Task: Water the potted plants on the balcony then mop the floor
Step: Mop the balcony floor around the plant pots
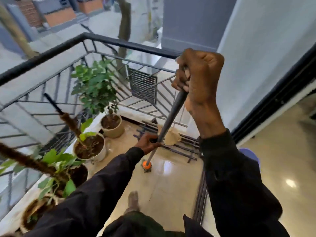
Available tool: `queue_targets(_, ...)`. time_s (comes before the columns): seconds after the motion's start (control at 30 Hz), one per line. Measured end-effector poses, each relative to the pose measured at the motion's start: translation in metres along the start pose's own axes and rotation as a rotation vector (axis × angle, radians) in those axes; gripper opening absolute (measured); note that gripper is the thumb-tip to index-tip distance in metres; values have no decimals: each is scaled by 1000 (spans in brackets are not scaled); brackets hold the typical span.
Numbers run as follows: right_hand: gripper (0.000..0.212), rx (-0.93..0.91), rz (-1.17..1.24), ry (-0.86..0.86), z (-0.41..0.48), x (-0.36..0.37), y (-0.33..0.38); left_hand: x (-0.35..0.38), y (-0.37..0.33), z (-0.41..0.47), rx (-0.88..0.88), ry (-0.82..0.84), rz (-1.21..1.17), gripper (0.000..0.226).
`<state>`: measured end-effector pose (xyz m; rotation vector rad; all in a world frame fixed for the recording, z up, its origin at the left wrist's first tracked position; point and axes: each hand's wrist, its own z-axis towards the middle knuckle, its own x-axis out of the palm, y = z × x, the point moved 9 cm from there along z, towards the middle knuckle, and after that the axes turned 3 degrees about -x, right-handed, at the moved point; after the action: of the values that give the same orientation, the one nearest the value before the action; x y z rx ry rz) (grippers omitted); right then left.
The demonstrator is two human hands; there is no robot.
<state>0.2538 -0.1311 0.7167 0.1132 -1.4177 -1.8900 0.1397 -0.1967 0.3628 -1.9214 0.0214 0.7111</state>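
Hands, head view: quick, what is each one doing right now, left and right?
Left hand: grips the mop handle low on the shaft.
Right hand: grips the top end of the mop handle.

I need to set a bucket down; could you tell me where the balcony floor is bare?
Beige floor tile lies bare between the orange mop head, the grey shoe and the dark door track. Crowded: round potted plants along the black railing, a dark metal rack at the far end.
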Motion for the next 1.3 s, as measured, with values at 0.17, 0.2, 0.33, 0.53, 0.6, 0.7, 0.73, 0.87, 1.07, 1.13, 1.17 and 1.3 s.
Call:
queue_targets(0.17, 50, -39, -117, -37, 55, -55, 2, 47, -50, 74, 111, 165, 21, 31)
queue_targets(0.2, 50, -43, -149, -68, 66, -67, 1, 59, -60, 89, 132, 208, 27, 32)
queue_targets(0.33, 47, -29, -265, -254, 110, -120, -9, 109, -95, 148, 164, 385, 99, 31)
queue_targets(0.53, 39, -39, -408, -441, 152, -187, -17, 176, -168, 202, 310, 614, 176, 34)
queue_targets(0.6, 32, -49, -430, -512, 158, -208, -19, 192, -191, 213, 346, 616, 171, 33)
queue_targets(0.7, 34, -79, -478, -604, 167, -246, -21, 224, -220, 229, 389, 657, 189, 33)
queue_targets(0.73, 35, -89, -486, -622, 170, -257, -21, 234, -227, 234, 393, 658, 213, 31)
queue_targets(0.87, 36, -104, -487, -657, 187, -307, -24, 265, -256, 259, 429, 618, 252, 22)
queue_targets(1.07, 34, -76, -453, -672, 214, -360, -28, 278, -269, 296, 317, 569, 281, 23)
queue_targets(1.13, 33, -73, -459, -678, 219, -375, -35, 280, -270, 306, 278, 569, 274, 25)
queue_targets(1.17, 32, -71, -463, -683, 221, -383, -39, 282, -269, 311, 262, 568, 271, 27)
queue_targets(1.3, 33, -57, -497, -693, 229, -412, -56, 296, -268, 326, 199, 568, 266, 29)
